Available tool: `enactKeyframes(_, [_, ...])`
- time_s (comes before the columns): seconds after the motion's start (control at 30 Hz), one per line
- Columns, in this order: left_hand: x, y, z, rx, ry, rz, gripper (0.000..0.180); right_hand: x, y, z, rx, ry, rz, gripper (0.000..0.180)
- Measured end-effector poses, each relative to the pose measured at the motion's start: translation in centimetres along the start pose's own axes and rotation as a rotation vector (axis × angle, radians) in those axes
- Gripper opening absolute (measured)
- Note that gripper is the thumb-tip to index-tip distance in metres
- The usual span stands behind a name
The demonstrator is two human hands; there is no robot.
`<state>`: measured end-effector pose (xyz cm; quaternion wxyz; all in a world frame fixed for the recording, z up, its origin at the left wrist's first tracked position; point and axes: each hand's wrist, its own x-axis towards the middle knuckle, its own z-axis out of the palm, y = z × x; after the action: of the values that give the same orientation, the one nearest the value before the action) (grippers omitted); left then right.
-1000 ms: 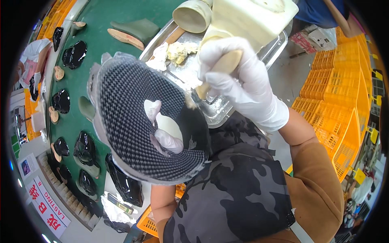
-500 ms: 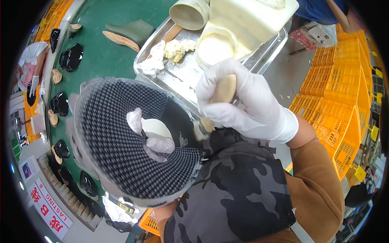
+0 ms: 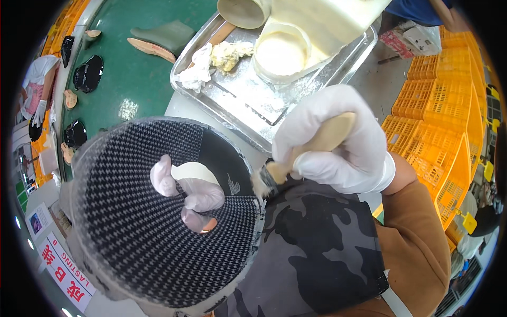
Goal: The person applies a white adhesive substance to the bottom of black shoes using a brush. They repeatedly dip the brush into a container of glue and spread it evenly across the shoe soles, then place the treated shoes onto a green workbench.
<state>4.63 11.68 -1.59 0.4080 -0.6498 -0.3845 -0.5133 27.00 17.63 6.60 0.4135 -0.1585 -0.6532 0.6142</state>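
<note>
- Head view: left hand [image 3: 205,196] is pinching a houndstooth piece [image 3: 124,222] through its opening.
- Right hand [image 3: 364,150] is gripping a brush [image 3: 331,133] at the piece's rim.
- The piece is being held near the metal tray [image 3: 232,100].

A rounded, hollow piece [image 3: 124,216] fills the lower left, its black-and-white patterned inside facing the camera, with a plain black panel at right. Near centre, a wooden-handled brush [image 3: 328,134] slants, bristles down-left at the piece's rim.
</note>
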Motion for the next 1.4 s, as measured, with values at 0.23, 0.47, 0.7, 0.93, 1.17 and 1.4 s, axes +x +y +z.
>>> enactKeyframes(0.23, [-0.1, 0.4, -0.2, -0.050, 0.053, -0.071, 0.034, -0.1, -1.5, 0.5, 0.335, -0.012, 0.140, 0.021])
enactKeyframes(0.47, [0.3, 0.6, -0.1, 0.184, -0.221, -0.034, 0.037, 1.1, 3.0, -0.5, -0.292, 0.144, -0.127, 0.024])
enactKeyframes(0.7, [-0.7, 2.2, -3.0, -0.398, -0.282, -0.778, 0.041, 3.2, 1.8, -2.9, -0.327, 0.148, -0.153, 0.019])
enactKeyframes(0.93, [2.1, -4.4, -5.9, -0.792, -0.099, -1.815, 0.050, 9.3, -0.1, -7.7, -0.312, 0.384, -0.134, 0.016])
enactKeyframes(1.17, [1.4, -4.2, -6.3, -1.421, 0.328, -2.124, 0.048, 11.6, 1.9, -12.5, -0.273, 0.311, 0.077, 0.016])
enactKeyframes(1.4, [1.0, -1.6, -5.9, -1.066, -0.273, -1.705, 0.046, 11.1, 3.1, -12.5, -0.338, 0.205, 0.112, 0.021])
